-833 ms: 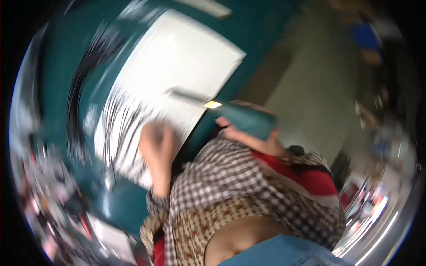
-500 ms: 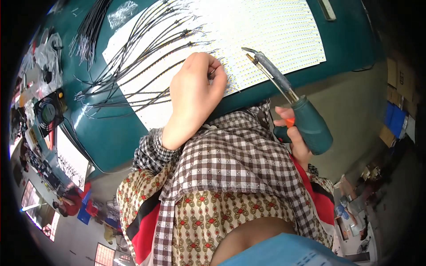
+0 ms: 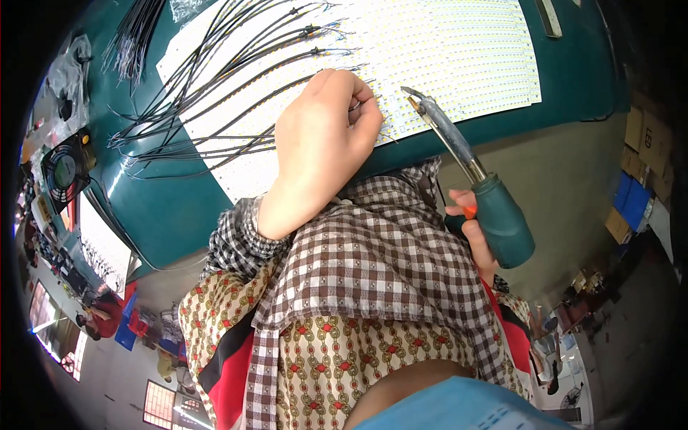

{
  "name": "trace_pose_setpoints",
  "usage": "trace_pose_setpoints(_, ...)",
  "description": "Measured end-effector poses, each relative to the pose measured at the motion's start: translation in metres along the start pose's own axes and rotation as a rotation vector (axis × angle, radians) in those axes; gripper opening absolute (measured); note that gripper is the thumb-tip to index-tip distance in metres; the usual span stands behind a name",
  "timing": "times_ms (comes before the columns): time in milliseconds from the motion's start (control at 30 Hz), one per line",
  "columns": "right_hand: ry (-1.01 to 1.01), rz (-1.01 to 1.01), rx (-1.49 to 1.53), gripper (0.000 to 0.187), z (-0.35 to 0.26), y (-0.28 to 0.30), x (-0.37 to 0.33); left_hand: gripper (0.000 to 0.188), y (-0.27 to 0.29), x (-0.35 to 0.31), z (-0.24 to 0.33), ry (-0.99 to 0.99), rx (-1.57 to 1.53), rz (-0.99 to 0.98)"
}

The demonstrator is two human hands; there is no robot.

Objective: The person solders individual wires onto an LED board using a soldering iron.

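My left hand (image 3: pixel 326 136) is closed in a pinch over the near edge of a white LED board (image 3: pixel 459 64). Several black cables (image 3: pixel 222 143) run in under this hand, and its fingers close on one of them; the gripped end is hidden. My right hand (image 3: pixel 481 240) is wrapped round a green soldering gun (image 3: pixel 505 222) with an orange trigger. The gun's metal barrel points up and left, its bent tip over the board, a short way right of my left fingertips. Whether the tip touches the board I cannot tell.
The board lies on a green table (image 3: pixel 172 222). A bundle of black cables (image 3: pixel 136 43) lies at the far left, with a small black fan (image 3: pixel 64 170) nearer. A metal bar (image 3: pixel 550 18) rests at the far right. Cardboard boxes (image 3: pixel 648 143) stand on the right.
The whole view has shifted slightly. Against the board, the soldering gun has come a little nearer to me and stands slightly steeper. My left hand keeps its pinch.
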State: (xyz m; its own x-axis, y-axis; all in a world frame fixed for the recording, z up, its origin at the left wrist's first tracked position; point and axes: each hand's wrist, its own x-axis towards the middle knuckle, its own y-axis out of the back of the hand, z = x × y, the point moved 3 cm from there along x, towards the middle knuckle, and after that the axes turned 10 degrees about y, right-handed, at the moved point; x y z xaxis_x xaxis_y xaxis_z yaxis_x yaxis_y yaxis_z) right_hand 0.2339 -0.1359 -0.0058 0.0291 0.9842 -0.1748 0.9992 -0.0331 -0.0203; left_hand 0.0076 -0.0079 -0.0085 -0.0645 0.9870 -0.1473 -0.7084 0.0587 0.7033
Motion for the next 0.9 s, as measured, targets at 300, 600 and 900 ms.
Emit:
trace_pose_setpoints(300, 0.080, -0.015, -0.139, 0.068, 0.007, 0.004, -0.004, 0.011, 0.001, 0.003, 0.000, -0.010, 0.016, 0.003)
trace_pose_setpoints(600, 0.115, -0.148, -0.348, 0.065, 0.000, 0.002, 0.006, 0.011, 0.002, 0.006, 0.000, -0.007, -0.023, -0.034)
trace_pose_setpoints(900, 0.085, -0.079, -0.301, 0.065, 0.001, 0.002, 0.003, 0.008, 0.002, 0.006, 0.000, -0.050, 0.034, -0.003)
